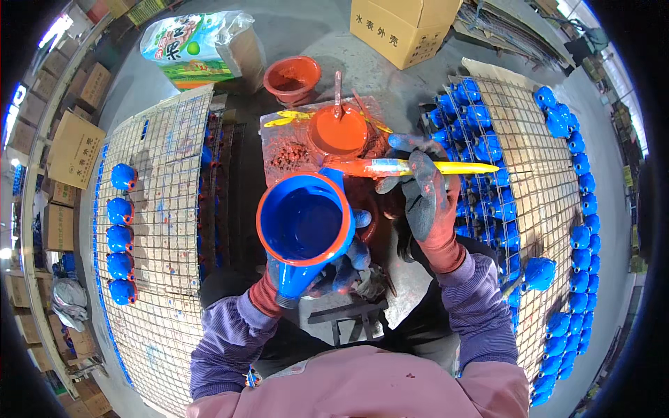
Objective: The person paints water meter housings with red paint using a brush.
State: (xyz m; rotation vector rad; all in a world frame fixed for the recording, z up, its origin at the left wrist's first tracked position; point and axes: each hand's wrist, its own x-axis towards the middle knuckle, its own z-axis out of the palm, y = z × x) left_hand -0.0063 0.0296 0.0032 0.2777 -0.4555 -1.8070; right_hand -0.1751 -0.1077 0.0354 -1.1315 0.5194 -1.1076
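My gloved left hand [354, 261] is wrapped under a blue meter housing [304, 217], a round cup with a stub pipe at each end. Its open mouth faces up, and red-orange paint rings the rim. Between the gloved fingers of my right hand [431, 198] lies a paintbrush [408, 167] with a yellow handle, held nearly level. The red-coated brush head is at the housing's upper pipe end; whether it touches cannot be told. Beyond the housing, a bowl of red-orange paint [337, 132] holds an upright stick [338, 90]. Part of my left palm is hidden behind the housing.
On the left, a wire-mesh rack [164, 237] carries a column of blue housings [120, 239]. Another mesh rack [550, 181] on the right bears many more. A paint-crusted board [275, 143] lies under the bowl. Farther off stand a red-brown tub [293, 75] and cardboard boxes [404, 31].
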